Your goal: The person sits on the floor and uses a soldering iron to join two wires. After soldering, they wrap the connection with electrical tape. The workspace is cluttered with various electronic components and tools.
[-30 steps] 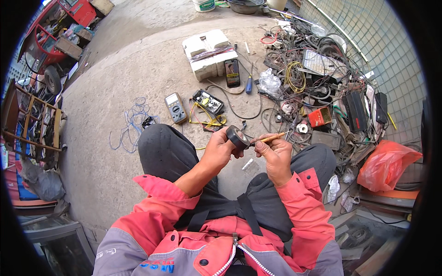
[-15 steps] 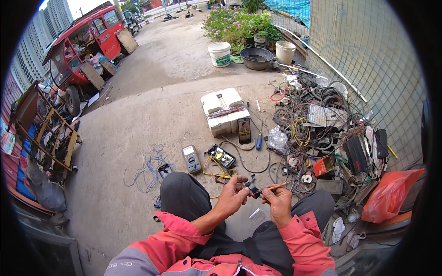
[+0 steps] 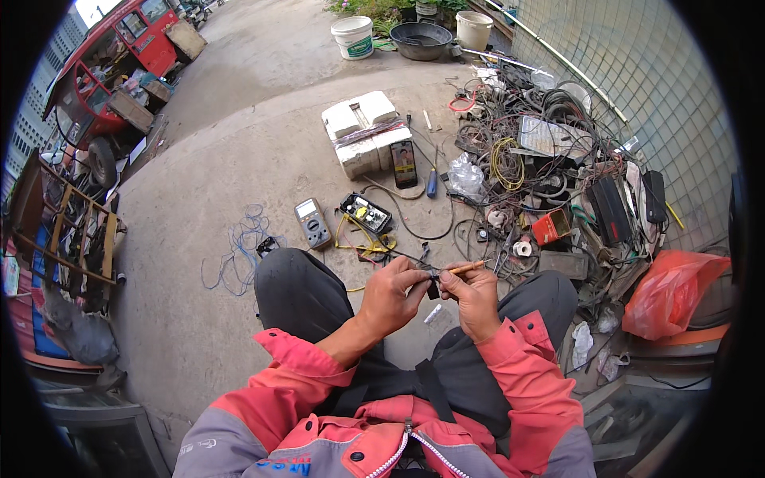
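Observation:
My left hand [image 3: 392, 296] is closed in a pinch on a small black part [image 3: 433, 289], just above my lap. Against the same part rest the fingertips of my right hand [image 3: 476, 299]. A thin, pencil-like tool with an orange-brown shaft [image 3: 468, 267] lies between my right thumb and fingers, pointing right. The fingers hide much of the black part. On the ground beyond my hands are an open black case with circuit parts inside [image 3: 366, 213], yellow wires [image 3: 344, 233] and a grey multimeter [image 3: 312, 225].
A phone [image 3: 404, 166] leans on a white foam box [image 3: 360, 113], near a blue-handled screwdriver [image 3: 432, 183]. A heap of tangled cables [image 3: 550, 171] spreads along the mesh fence at right. Thin blue wire [image 3: 239, 253] lies left; a red plastic bag [image 3: 672, 293] lies right.
My hands have drawn closer together, and the fingertips now meet at the black part. The whole view has tilted downward and shifted a little to the right.

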Demonstrator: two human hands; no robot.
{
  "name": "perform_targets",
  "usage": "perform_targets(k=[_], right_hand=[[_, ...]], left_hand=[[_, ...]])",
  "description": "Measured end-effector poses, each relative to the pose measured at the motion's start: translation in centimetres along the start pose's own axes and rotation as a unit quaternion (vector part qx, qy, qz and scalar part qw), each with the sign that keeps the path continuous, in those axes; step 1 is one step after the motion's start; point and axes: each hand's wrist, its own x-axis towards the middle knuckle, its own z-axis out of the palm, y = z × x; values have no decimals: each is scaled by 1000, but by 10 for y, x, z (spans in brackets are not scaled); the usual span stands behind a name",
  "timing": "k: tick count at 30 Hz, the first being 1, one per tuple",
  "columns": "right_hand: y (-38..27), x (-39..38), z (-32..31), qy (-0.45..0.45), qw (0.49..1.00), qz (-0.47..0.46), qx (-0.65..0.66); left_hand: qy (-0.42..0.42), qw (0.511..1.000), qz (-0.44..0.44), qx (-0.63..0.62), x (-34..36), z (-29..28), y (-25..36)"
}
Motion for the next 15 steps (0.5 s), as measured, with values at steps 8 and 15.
perform_targets(k=[8, 15], right_hand=[[-1, 2, 1, 0, 1000, 6, 5], [1, 3, 3, -10, 1000, 5, -11]], left_hand=[[-27, 998, -22, 55, 3, -2, 5], [-12, 999, -37, 33, 4, -1, 3]])
